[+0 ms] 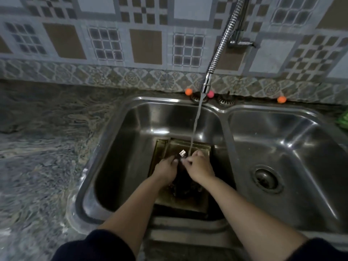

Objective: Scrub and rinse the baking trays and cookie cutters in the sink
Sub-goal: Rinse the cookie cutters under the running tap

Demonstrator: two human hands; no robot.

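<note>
Low in the left basin of a double stainless-steel sink [131, 117], both bare forearms are extended forward from dark sleeves, and the two hands are brought together above a brass-coloured rectangular baking tray [160, 153] lying flat on the basin floor. A small shiny metal cookie cutter [182, 153] is held between the hands; the left hand [165, 169] is turned palm down with its fingers curled round a dark part just beside the cutter, and the right hand [199, 167] is bent at the wrist with its fingers [185, 162] pressed together and pinching the cutter's near edge. A thin stream of water [195, 125] is seen falling from a flexible chrome spring-neck tap [220, 53] onto the right hand's knuckles. Dark, indistinct items are seen on the tray under the wrists. The right basin is seen with its round drain [267, 178], and a mottled grey stone worktop [41, 147] is seen to the left.
</note>
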